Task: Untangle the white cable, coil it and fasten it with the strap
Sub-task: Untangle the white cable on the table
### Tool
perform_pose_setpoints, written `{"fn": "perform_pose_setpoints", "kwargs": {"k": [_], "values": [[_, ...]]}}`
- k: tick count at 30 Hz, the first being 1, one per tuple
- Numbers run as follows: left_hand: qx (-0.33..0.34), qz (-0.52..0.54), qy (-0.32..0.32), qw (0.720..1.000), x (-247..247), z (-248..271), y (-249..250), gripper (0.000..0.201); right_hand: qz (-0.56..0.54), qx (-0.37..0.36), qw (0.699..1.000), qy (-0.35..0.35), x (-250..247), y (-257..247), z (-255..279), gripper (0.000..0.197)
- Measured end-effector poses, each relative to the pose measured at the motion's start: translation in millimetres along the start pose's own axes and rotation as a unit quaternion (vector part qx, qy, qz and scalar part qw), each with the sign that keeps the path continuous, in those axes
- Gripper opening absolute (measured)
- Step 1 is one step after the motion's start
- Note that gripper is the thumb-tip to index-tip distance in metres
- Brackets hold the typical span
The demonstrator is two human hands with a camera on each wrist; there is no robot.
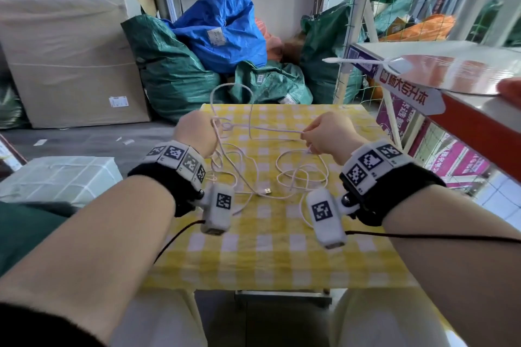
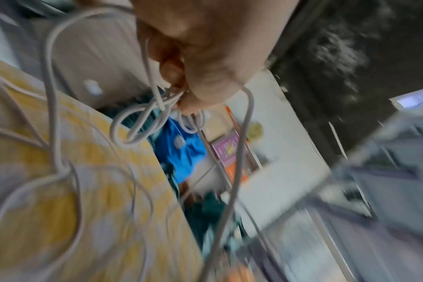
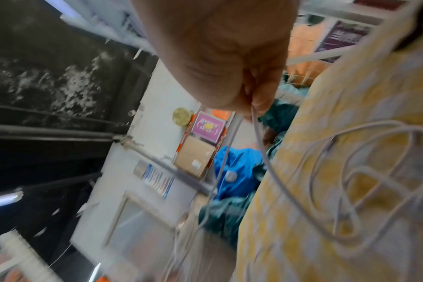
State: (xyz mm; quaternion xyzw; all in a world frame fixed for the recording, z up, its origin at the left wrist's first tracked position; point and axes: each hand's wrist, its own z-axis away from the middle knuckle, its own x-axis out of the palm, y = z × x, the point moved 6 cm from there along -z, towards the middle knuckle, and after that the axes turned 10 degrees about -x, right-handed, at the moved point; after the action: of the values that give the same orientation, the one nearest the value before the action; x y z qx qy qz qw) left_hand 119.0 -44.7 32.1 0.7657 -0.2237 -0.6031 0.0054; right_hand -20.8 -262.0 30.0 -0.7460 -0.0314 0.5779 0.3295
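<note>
A long white cable (image 1: 282,130) is stretched between both hands above the yellow checked table (image 1: 262,259). My left hand (image 1: 197,132) grips a knotted bunch of small loops (image 2: 143,124), and one big loop rises above it. My right hand (image 1: 324,135) pinches a strand (image 3: 256,129) between thumb and fingers. More tangled loops lie on the cloth below, with the USB plug (image 1: 266,191) among them. No strap shows in any view.
Green and blue sacks (image 1: 220,28) and a big cardboard box (image 1: 70,65) stand behind the table. A red and white shelf (image 1: 451,84) juts in at the right. A wrapped package (image 1: 59,177) sits at the left.
</note>
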Motion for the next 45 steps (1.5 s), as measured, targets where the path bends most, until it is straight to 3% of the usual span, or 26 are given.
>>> {"fn": "perform_pose_setpoints", "kwargs": {"k": [2,4,7,12,16,18,20,24,27,31,36,41,44,45], "values": [[-0.081,-0.032,-0.010,0.996,-3.4,-5.8,-29.0,0.030,0.091,0.039,0.995,0.018,-14.4,20.3,2.9,0.026],[-0.106,-0.057,-0.013,0.993,-8.1,-11.2,-53.9,0.030,0.112,0.069,0.991,0.019,-27.0,43.9,2.2,0.027],[-0.064,-0.025,-0.020,0.997,-10.5,-8.1,-49.4,0.035,0.126,0.052,0.991,-0.009,-24.7,47.9,2.4,0.027],[0.043,0.056,-0.021,0.997,-8.1,5.5,13.1,0.032,0.050,-0.010,0.998,-0.022,-4.2,-2.4,7.4,0.030],[0.117,0.109,-0.027,0.987,-15.5,22.9,51.1,0.041,-0.148,-0.088,0.985,-0.028,7.4,-46.3,17.4,0.031],[0.138,0.120,-0.045,0.982,-16.9,30.7,64.9,0.044,-0.271,-0.070,0.958,-0.059,15.9,-58.5,21.8,0.026],[0.163,0.120,-0.050,0.978,-17.0,36.2,73.9,0.042,-0.323,-0.047,0.944,-0.047,17.3,-58.2,21.2,0.023],[0.157,0.099,-0.019,0.982,-10.9,27.2,65.5,0.040,-0.292,-0.021,0.955,-0.046,10.5,-49.2,21.1,0.008],[0.124,0.029,0.004,0.992,-2.5,13.6,48.3,0.032,-0.221,-0.012,0.972,-0.083,10.9,-43.1,20.2,0.009],[0.091,0.014,0.008,0.996,2.8,0.2,24.8,0.033,-0.231,0.001,0.968,-0.100,10.0,-34.7,20.2,0.011],[-0.019,-0.063,0.014,0.998,7.2,-10.7,-32.7,0.037,-0.247,0.066,0.967,0.014,-13.0,11.1,6.6,0.032],[-0.072,-0.093,-0.018,0.993,12.5,-8.2,-49.4,0.030,-0.285,0.098,0.942,0.149,-32.7,39.5,6.2,0.033],[-0.038,-0.059,-0.012,0.997,3.3,-2.4,-34.3,0.032,-0.236,0.137,0.937,0.216,-39.4,42.5,9.3,0.012],[-0.011,-0.028,-0.009,1.000,0.0,0.5,-24.8,0.030,-0.206,0.149,0.940,0.226,-41.6,40.6,11.6,0.016]]}}
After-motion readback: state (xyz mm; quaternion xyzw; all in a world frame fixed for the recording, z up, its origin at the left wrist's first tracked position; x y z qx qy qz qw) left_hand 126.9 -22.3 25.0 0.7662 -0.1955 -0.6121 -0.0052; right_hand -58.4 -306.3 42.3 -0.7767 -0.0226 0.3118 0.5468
